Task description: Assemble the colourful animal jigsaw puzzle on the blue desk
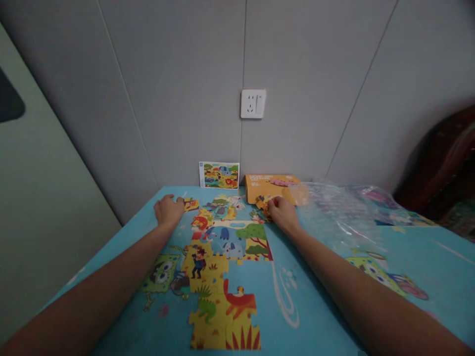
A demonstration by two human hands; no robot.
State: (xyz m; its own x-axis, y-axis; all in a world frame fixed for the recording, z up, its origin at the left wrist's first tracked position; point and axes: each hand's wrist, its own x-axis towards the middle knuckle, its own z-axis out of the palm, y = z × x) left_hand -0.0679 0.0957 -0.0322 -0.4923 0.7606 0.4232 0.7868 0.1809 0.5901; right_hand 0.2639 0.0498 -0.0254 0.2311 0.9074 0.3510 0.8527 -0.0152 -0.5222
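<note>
My left hand [169, 209] is at the back left of the blue table, its fingertips at a yellow-orange puzzle piece [191, 204]. Toward the back right, my right hand [282, 211] pinches a yellow-orange puzzle piece [262, 201] in front of the orange box. Between my forearms lies a partly joined puzzle [224, 241] with elephants, a lion, a figure in a hat and yellow grass. More loose pieces [227, 206] lie behind it. A small picture card [219, 176] of the animal scene leans on the wall.
An orange puzzle box [274, 188] stands against the wall. Crumpled clear plastic [337, 212] spreads over the table's right side. The tablecloth [308, 306] has cartoon prints. A white socket [253, 104] is on the wall.
</note>
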